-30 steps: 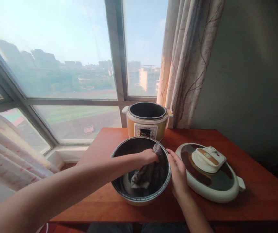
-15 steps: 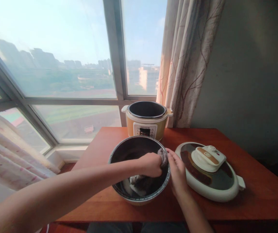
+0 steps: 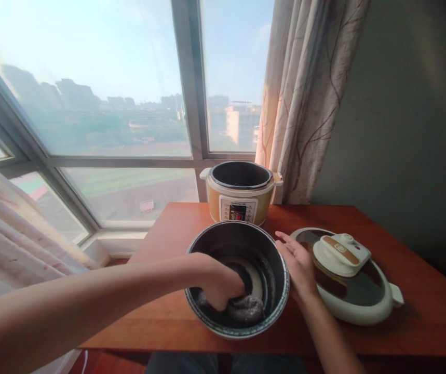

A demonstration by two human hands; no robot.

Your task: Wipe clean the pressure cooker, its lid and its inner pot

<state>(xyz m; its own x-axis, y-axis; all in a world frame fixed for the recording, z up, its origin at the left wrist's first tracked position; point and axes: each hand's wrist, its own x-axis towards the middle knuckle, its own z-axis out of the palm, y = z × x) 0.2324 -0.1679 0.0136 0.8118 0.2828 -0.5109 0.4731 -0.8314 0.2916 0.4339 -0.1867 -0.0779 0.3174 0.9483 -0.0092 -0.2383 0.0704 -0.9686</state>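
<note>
A dark inner pot (image 3: 242, 236) with a speckled rim sits at the near middle of the table, its mouth tilted toward me. My left hand (image 3: 218, 285) reaches down inside it, closed on a grey fluffy cloth (image 3: 246, 309) against the lower wall; part of the cloth and the fingertips are hidden. A pale curved smear shows on the pot's inner surface. Beside the pot's right rim is my right hand (image 3: 297, 262), its fingers stretched out and apart. Whether its palm touches the pot I cannot tell.
Behind the pot stands a yellow and white pressure cooker (image 3: 242, 200) without its lid. The round lid (image 3: 347, 311) lies on the right of the wooden table (image 3: 156, 228). Windows (image 3: 121, 124) and curtains (image 3: 300, 104) rise behind the table.
My left hand has moved with the cloth from the pot's right wall down to its near lower part. My right hand's fingers have come away from the rim and spread. The view has shifted slightly.
</note>
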